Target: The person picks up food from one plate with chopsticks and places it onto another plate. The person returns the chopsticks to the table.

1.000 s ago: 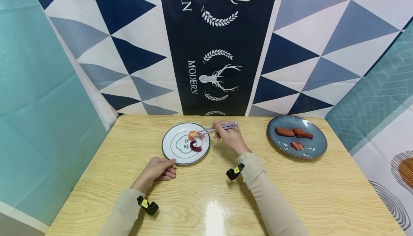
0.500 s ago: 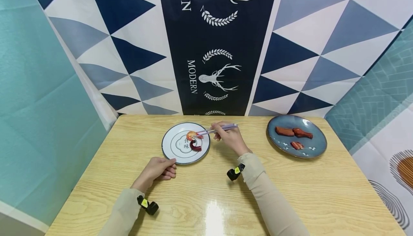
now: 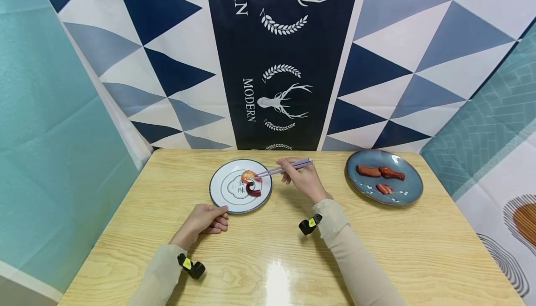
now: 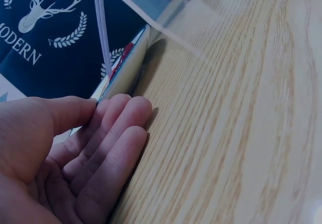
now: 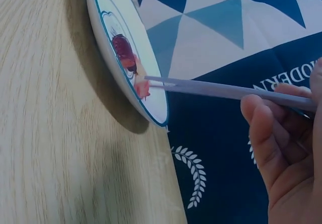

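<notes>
My left hand [image 3: 207, 218] pinches the near rim of a white plate [image 3: 219, 194] between thumb and fingers; the left wrist view shows the thumb [image 4: 75, 114] on the edge. On that plate lie an orange shrimp [image 3: 249, 175] and, just below it, a dark red curled piece [image 3: 252, 190] like an octopus tentacle. My right hand [image 3: 303, 179] holds a pair of pale purple chopsticks [image 3: 278, 169] from the plate's right side. Their tips are at the shrimp's right side; whether they touch it I cannot tell. In the right wrist view the chopsticks [image 5: 211, 88] lie close together.
A blue-grey plate [image 3: 402, 196] stands at the table's back right. It bears a brown rib-like piece [image 3: 368, 170], a drumstick [image 3: 391, 172] and a small striped meat slice [image 3: 384, 189]. A patterned cloth [image 3: 280, 64] rises behind the wooden table [image 3: 234, 264].
The shrimp has shifted slightly left on the white plate. The chopstick tips have drawn back a little to the right of it, with the right hand. My left hand has stayed in place.
</notes>
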Tool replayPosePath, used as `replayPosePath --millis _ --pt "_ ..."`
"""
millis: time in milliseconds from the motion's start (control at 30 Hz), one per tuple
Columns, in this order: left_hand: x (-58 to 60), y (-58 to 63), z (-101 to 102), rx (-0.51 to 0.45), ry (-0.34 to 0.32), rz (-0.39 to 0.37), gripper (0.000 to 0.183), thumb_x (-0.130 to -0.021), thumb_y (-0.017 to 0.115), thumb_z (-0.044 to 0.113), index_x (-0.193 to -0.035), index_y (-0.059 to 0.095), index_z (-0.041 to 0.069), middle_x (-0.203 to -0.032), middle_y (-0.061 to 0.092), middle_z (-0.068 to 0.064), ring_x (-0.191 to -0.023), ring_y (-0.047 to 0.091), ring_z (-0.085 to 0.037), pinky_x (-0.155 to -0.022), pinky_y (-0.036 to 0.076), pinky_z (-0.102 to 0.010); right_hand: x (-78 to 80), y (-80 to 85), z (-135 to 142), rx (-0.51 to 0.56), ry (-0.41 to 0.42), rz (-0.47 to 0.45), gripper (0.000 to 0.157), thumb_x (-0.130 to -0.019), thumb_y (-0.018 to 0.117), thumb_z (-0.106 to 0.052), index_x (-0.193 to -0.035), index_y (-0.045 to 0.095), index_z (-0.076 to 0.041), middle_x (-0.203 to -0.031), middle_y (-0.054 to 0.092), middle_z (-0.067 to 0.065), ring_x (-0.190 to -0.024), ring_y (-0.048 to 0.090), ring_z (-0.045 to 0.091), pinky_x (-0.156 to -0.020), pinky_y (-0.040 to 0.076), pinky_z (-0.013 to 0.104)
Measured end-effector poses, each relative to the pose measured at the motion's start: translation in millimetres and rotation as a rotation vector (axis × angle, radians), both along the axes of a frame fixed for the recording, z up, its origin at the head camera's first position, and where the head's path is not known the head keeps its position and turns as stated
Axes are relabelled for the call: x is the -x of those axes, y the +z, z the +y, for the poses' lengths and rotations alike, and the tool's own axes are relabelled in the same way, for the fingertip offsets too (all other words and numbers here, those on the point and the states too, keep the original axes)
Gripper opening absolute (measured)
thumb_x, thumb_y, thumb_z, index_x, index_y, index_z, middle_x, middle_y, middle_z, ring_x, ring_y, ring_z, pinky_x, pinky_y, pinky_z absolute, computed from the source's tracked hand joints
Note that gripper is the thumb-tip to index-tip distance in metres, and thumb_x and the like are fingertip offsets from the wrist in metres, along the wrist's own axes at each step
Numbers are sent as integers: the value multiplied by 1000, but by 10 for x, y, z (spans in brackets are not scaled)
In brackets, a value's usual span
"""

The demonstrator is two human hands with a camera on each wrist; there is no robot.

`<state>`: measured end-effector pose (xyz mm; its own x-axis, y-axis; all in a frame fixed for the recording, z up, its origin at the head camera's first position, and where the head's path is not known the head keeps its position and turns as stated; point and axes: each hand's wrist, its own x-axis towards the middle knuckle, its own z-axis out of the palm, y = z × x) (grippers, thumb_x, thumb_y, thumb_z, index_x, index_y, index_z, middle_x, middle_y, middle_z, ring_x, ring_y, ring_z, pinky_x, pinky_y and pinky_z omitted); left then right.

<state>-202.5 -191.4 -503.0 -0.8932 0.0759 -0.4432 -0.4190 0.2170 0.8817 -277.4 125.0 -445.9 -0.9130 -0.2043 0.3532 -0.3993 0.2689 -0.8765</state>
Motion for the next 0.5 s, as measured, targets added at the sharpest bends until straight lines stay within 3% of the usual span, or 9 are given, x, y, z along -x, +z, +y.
replayPosePath --millis 367,500 --pt "-5 -4 -13 2 -7 10 36 -102 65 33 -93 73 -1 -73 73 -5 -61 72 -11 -58 63 -23 -99 93 123 165 -40 -15 41 -109 51 -18 -86 72 9 -65 65 28 -41 60 31 -36 52 35" --pt "-5 -11 -9 8 -5 6 36 -102 65 33 -92 73 -1 -73 73 -5 -61 72 -11 -58 63 -23 -195 185 188 206 -47 -9 46 -111 48 -18 -80 69 10 -58 59 28 -32 50 20 -30 42 27"
